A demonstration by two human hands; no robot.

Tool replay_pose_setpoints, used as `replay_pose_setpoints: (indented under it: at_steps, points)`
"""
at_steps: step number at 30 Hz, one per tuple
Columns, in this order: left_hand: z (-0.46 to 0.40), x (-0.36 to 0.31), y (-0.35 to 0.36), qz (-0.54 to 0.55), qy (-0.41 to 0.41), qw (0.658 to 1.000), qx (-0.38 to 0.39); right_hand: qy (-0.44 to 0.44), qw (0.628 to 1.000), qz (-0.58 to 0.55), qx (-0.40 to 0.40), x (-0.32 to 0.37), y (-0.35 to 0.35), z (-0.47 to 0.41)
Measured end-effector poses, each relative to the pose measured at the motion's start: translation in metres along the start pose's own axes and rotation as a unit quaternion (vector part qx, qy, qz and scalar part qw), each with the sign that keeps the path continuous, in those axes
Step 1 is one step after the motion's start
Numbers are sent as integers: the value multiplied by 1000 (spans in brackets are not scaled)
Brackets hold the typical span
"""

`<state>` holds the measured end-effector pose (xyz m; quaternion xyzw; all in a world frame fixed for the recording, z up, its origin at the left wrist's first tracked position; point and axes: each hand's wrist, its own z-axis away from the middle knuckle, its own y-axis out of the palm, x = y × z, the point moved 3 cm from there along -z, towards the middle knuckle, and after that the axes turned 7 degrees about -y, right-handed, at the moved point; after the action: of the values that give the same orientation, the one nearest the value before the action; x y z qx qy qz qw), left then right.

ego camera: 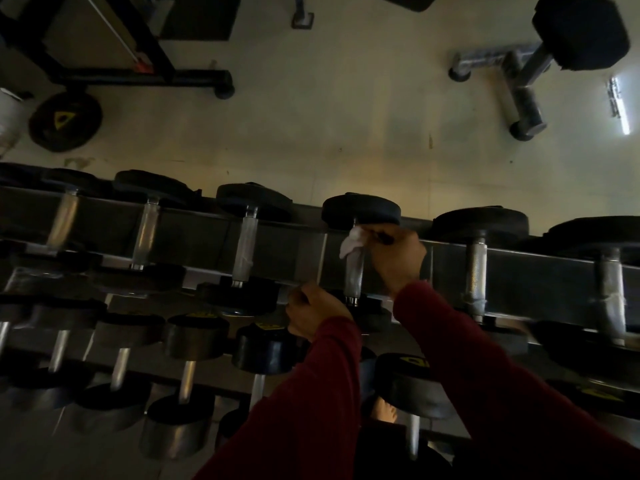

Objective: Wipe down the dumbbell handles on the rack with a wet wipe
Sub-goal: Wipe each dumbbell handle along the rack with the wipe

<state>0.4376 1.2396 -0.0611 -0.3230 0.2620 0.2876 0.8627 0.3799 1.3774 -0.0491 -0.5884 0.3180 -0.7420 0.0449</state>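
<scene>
Hands: two, left (313, 311) and right (398, 258)
Wipes (351, 244): one
Top-row handles (355, 268): seven visible
Floor plates (65, 121): one
Benches (526, 69): one

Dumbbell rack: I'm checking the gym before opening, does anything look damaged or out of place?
One thing: the far-right top-row dumbbell handle looks wrapped in whitish tape or film, unlike its bare neighbours. Also, a weight plate lies on the floor beyond the rack.

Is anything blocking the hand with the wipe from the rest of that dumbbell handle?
Nothing visible does. The right hand holds the wet wipe at the top of the handle; the bare metal below is unobstructed.
</scene>
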Motion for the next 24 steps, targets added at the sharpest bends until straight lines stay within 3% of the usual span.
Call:
replay_pose_setpoints:
  at_steps: [6,13,19,24]
  points:
    - [5,-6,-3,-2,-2,1000,4,47,997,12,57,-15,-3,14]
    - [2,-3,-1,1,8,1000,18,96,976,46,191,-26,-5,47]
    - [0,-2,-2,2,-4,1000,6,55,998,-10,19,-16,-1,21]
    - [1,-2,-3,15,-1,1000,8,50,998,-30,26,-9,-4,13]
